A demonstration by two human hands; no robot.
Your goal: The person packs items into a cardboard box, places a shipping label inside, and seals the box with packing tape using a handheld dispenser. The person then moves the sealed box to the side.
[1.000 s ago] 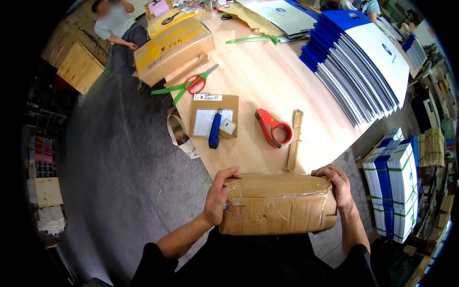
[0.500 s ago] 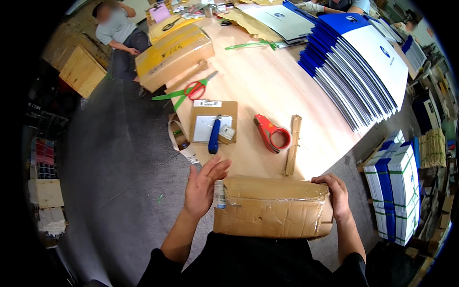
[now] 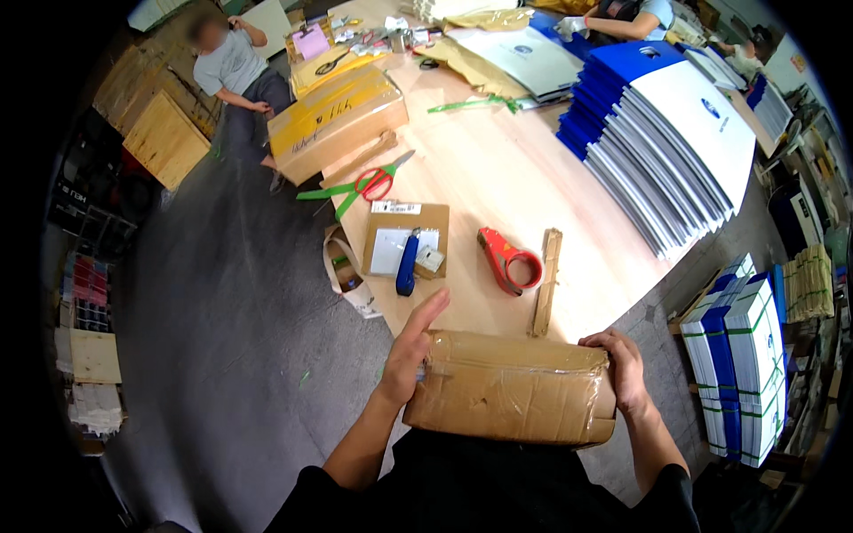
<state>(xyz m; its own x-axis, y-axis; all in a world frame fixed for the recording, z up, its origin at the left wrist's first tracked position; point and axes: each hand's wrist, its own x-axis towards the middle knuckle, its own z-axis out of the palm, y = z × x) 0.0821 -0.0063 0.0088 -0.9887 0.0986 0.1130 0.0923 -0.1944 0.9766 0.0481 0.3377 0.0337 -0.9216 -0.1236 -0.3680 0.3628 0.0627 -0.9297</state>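
At six o'clock, before my body, sits the brown cardboard box (image 3: 506,388). My right hand (image 3: 625,369) grips its three o'clock end; my left hand (image 3: 407,357), fingers straight, lies flat against its nine o'clock end. Beyond, on the desk (image 3: 524,178): a red tape dispenser (image 3: 499,262) at twelve, a blue knife (image 3: 408,265) at eleven and, farther, stacked folders (image 3: 644,169) at one.

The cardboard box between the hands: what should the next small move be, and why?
Perhaps the left hand should curl its fingers around the left end of the cardboard box, for a more even hold: those fingers are stretched out straight, while the right hand has its fingers bent over the box's right end.
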